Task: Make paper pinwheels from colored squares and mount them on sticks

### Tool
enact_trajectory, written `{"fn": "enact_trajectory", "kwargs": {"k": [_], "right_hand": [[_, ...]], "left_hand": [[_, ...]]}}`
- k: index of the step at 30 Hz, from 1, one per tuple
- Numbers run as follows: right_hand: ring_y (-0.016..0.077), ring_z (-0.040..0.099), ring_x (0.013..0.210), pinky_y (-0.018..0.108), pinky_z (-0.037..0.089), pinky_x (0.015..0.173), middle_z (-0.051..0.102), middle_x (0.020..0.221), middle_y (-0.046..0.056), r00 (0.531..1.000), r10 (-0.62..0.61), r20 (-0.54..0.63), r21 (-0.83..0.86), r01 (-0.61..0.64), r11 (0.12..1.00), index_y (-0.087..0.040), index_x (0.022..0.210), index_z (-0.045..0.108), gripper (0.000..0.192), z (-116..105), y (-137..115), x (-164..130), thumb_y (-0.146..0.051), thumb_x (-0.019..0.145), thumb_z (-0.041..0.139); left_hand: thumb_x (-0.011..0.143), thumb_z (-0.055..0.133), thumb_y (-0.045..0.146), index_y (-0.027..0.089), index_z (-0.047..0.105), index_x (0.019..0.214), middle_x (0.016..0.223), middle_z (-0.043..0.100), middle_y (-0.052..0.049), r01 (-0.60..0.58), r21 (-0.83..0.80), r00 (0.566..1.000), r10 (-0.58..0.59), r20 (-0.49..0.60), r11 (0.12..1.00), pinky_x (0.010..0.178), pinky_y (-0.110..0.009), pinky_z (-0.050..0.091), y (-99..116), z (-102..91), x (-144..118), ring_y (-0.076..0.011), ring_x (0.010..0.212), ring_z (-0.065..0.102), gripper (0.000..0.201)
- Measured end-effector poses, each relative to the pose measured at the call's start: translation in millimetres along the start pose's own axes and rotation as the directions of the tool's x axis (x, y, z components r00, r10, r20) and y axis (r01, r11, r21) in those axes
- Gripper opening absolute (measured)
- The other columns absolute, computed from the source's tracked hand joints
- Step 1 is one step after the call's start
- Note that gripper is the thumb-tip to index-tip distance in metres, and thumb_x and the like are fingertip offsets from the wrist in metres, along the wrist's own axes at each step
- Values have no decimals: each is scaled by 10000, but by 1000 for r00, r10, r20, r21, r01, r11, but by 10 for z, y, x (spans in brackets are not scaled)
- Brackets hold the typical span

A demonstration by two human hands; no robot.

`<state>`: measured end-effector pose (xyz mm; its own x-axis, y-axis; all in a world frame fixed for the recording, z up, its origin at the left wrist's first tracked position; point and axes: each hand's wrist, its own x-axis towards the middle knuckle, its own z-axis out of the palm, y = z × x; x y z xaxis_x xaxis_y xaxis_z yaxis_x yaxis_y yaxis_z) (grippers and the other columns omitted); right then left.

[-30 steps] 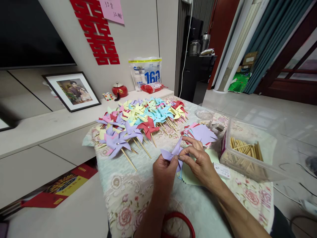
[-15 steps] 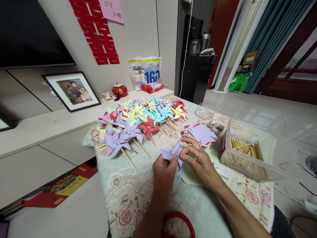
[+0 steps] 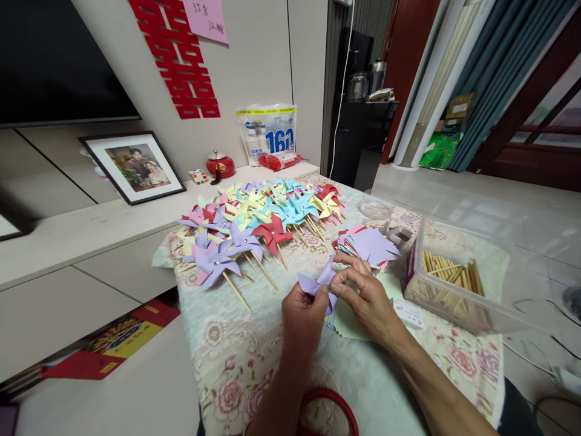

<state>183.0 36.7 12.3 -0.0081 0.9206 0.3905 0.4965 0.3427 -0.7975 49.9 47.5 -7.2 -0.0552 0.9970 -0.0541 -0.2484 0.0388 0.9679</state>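
Left hand (image 3: 303, 312) pinching the centre of a lilac paper pinwheel (image 3: 318, 282), right hand (image 3: 363, 290) closed on a folded tip, both just above the desk (image 3: 254, 363). Risk: folded tips springing open from a loose pinch at the centre; creasing or tearing from too much pressure. Compared with one second ago: almost the same, only right fingers a little nearer the centre.
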Motion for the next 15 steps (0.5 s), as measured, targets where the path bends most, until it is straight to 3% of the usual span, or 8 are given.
{"fn": "enact_trajectory", "kwargs": {"k": [8,15], "right_hand": [[271,553,1148,419,370,995,675,1089,85,998,58,16,43,-59,997,-216,758,636,145,3,-21,-10,-262,892,605],[195,603,803,318,440,762,664,826,23,994,103,24,122,-105,987,-209,809,654,106,-2,-82,-12,-284,883,638]], "left_hand": [[689,717,268,171,616,655,549,565,53,-14,42,1000,14,7,999,591,-230,447,-38,-14,2,-123,568,534,145],[664,749,280,174,634,662,547,587,49,31,-21,1000,-31,0,999,593,-236,462,-63,1,12,-137,572,567,157]]}}
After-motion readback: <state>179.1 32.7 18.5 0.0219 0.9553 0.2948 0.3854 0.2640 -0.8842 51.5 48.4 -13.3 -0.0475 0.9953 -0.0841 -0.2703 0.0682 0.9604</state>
